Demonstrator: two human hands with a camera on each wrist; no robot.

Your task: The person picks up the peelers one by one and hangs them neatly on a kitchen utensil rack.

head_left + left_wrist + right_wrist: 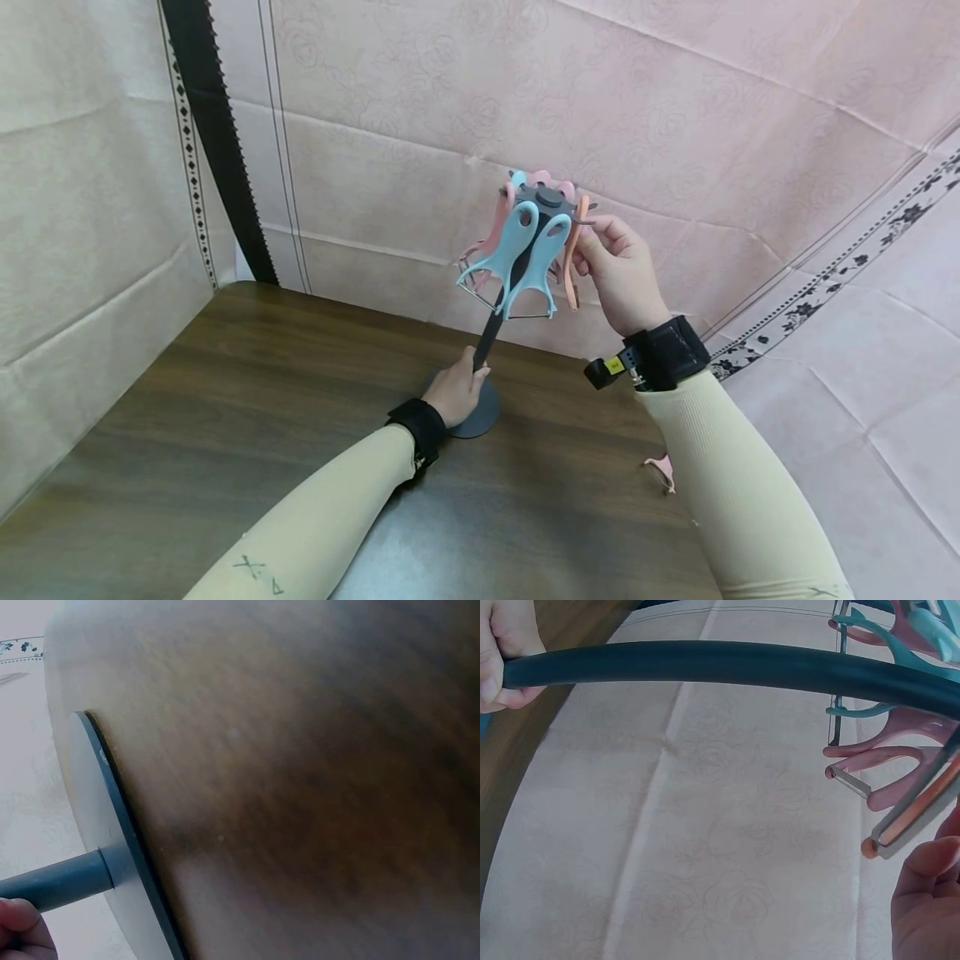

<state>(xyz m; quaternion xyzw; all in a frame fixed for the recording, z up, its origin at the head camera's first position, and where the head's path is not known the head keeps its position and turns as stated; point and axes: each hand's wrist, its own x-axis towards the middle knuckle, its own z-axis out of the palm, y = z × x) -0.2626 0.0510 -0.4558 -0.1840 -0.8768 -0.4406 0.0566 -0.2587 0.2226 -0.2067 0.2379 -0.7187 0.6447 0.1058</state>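
Observation:
My left hand (454, 392) grips the dark pole (489, 337) of a hanging rack low down, just above its round base (480, 414). Several Y-shaped vegetable peelers hang from hooks around the rack's top (549, 198). Two light-blue peelers (515, 242) face me, with pink peelers (497, 225) to the left and behind. At the right side hangs an orange peeler (573, 260), which my right hand (624, 273) pinches between thumb and curled fingers close under a hook. In the right wrist view, its metal blade end (907, 825) points down beside my thumb (934, 859).
A pink peeler (664, 472) lies on the brown wooden table (300, 392), partly hidden by my right sleeve. Pale patterned cloth (390, 125) hangs behind the table and at both sides. A black strip (217, 133) runs down the cloth at the left.

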